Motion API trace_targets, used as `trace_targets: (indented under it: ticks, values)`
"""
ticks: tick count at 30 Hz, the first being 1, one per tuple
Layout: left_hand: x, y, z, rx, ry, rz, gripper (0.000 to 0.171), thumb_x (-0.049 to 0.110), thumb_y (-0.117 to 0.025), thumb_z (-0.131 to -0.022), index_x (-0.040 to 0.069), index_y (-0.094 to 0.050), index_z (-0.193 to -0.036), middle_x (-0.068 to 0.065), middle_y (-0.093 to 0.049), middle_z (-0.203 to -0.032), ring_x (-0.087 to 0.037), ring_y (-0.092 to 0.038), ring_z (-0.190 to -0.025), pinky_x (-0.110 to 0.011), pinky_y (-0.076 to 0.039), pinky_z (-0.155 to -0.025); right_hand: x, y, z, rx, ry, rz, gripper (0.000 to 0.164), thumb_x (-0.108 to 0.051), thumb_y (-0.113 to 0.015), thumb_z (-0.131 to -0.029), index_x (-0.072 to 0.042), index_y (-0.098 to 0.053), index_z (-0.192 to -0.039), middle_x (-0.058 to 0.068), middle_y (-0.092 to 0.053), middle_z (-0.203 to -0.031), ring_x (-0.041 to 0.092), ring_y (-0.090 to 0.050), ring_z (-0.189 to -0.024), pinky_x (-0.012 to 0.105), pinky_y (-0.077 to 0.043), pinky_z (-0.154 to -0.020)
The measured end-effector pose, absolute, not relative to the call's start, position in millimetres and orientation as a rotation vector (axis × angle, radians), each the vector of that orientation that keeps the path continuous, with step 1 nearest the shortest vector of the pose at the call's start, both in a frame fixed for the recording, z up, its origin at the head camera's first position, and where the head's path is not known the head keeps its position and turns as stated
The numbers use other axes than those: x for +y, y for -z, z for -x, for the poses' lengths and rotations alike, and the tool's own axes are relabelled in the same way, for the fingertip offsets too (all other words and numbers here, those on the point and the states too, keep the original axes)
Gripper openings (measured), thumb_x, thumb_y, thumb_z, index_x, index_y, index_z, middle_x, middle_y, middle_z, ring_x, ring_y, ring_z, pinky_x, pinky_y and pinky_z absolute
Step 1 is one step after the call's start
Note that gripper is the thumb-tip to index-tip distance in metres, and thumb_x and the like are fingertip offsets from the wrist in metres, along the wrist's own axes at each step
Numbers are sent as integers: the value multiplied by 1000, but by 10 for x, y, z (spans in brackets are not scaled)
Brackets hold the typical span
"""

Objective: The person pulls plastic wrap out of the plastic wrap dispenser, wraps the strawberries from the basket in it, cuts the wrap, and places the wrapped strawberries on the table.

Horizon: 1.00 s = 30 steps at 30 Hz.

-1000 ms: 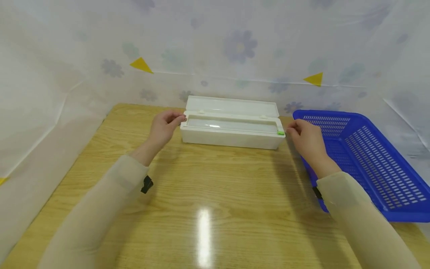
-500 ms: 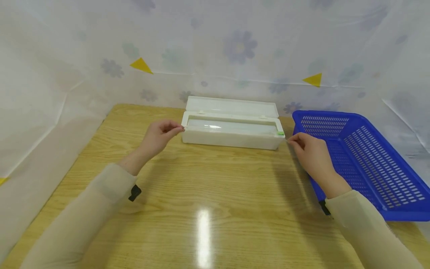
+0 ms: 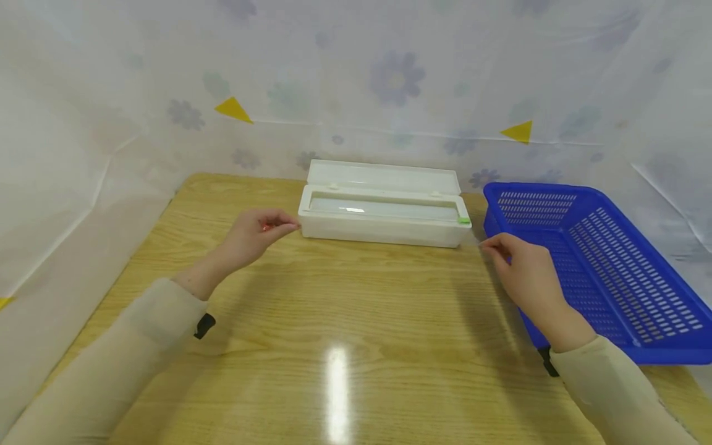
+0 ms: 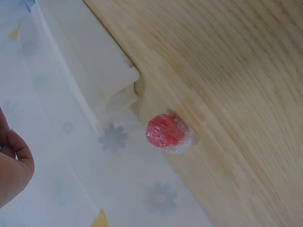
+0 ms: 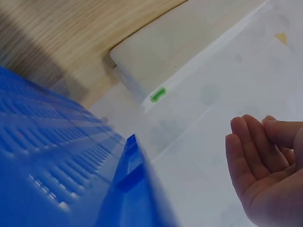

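A white cling film dispenser (image 3: 384,233) stands at the back of the table with its lid (image 3: 384,176) raised. A pale roll (image 3: 389,207) lies in its slot, and a green slider (image 3: 463,220) sits at the right end. My left hand (image 3: 247,238) pinches thumb to fingers just off the box's left front corner. Off the right corner, my right hand (image 3: 523,269) pinches an edge of clear cling film (image 3: 476,239). The film between my hands is nearly invisible. Behind my left hand, a red round thing wrapped in clear plastic (image 4: 165,131) rests on the table.
A blue perforated basket (image 3: 612,247) stands at the right, close beside my right hand and forearm. Behind the wooden table (image 3: 345,309) hangs a flowered white curtain (image 3: 356,74) with yellow triangles.
Both hands have come down from the dispenser's top edge toward me and spread slightly apart, drawing clear film over the front. The red wrapped thing now shows behind my left hand.
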<state>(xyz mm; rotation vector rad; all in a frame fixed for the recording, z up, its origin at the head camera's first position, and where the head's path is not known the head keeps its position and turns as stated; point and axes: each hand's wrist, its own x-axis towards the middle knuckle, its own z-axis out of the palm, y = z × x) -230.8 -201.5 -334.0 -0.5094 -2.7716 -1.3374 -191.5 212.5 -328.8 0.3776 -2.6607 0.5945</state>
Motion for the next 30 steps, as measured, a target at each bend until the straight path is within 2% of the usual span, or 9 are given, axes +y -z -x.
trace_targets:
  ticks: [4,10,13,15,17,19,21,28,30]
  values:
    - [-2015,3273,2297,-2781,1343,495,20,24,-58,-93,8,-68,-100,-9,-68,-101,-21,-57,-90,-31,-46,-77,2124,3241,1878,-2617,-576,-375,12,-7,-60,-90,-1,-67,-97,20,-68,-82,2,-29,-41,24,-26,-41]
    - [-2070,3251,2230,-2799,1298,649,13,18,-60,-92,11,-69,-97,-5,-68,-94,-19,-57,-83,-32,-48,-72,2139,3263,1763,-2620,-509,-414,11,-4,-61,-88,-1,-68,-96,16,-66,-74,4,-20,-40,23,-21,-41]
    - [-2089,3250,2178,-2827,1290,720,11,17,-60,-91,12,-69,-96,-3,-67,-92,-17,-58,-85,-34,-48,-76,2151,3287,1692,-2636,-470,-428,11,-2,-63,-86,0,-69,-95,15,-66,-73,4,-25,-43,24,-26,-44]
    - [-2090,3243,2144,-2840,1277,771,10,16,-61,-90,12,-69,-95,-2,-67,-92,-16,-59,-86,-38,-47,-91,2162,3301,1645,-2651,-446,-429,12,-1,-64,-85,0,-69,-95,15,-66,-73,5,-27,-44,25,-28,-45]
    - [-2088,3229,2113,-2846,1256,825,9,13,-62,-89,11,-69,-94,-2,-67,-91,-15,-61,-87,-40,-38,-105,2171,3318,1608,-2656,-421,-439,12,0,-66,-83,0,-69,-94,15,-67,-73,7,-34,-46,27,-34,-47]
    - [-2087,3218,2095,-2845,1235,868,8,12,-63,-88,11,-70,-92,-2,-68,-91,-15,-61,-86,-42,-28,-113,2181,3339,1579,-2645,-404,-452,12,0,-67,-82,0,-69,-93,13,-66,-71,10,-42,-48,30,-39,-47]
    - [-2092,3213,2081,-2851,1215,891,8,11,-64,-87,11,-70,-91,-1,-69,-90,-13,-61,-83,-37,-34,-109,2182,3357,1557,-2617,-387,-475,12,0,-69,-79,0,-70,-92,11,-65,-69,13,-47,-50,33,-42,-48]
    - [-2113,3184,2003,-2832,1204,940,7,9,-66,-85,12,-70,-90,1,-68,-87,-11,-63,-88,-35,-33,-110,2175,3352,1508,-2470,-383,-559,16,6,-72,-72,1,-69,-87,14,-67,-70,27,-60,-58,44,-48,-53]
    - [-2118,3190,1975,-2836,1160,952,7,10,-67,-84,13,-70,-90,1,-69,-88,-8,-61,-83,-29,-45,-95,2177,3351,1488,-2463,-382,-568,16,7,-72,-70,1,-69,-85,14,-67,-71,29,-61,-60,45,-48,-54]
